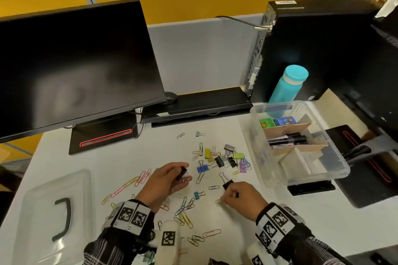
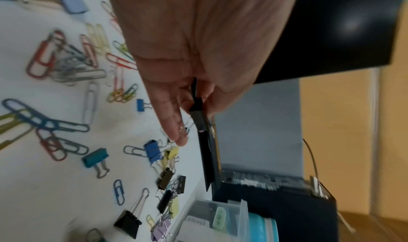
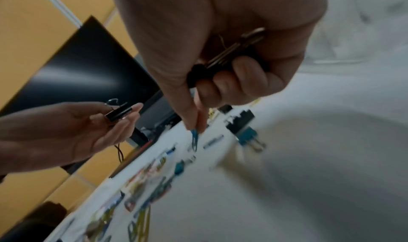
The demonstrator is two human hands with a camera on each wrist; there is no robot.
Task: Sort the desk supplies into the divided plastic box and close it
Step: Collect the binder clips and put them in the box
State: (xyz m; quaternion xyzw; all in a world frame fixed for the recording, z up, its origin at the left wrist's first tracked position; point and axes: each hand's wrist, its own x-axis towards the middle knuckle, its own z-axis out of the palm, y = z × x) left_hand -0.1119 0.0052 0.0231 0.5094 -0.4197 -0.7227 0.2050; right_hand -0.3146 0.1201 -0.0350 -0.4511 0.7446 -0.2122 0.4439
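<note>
The left hand pinches a black binder clip above the desk; the right hand curls round another black clip while its fingertips nip a blue paper clip off the desk. Best carry them to the open box at the right — one kind per compartment — keeping each grip firm.
</note>
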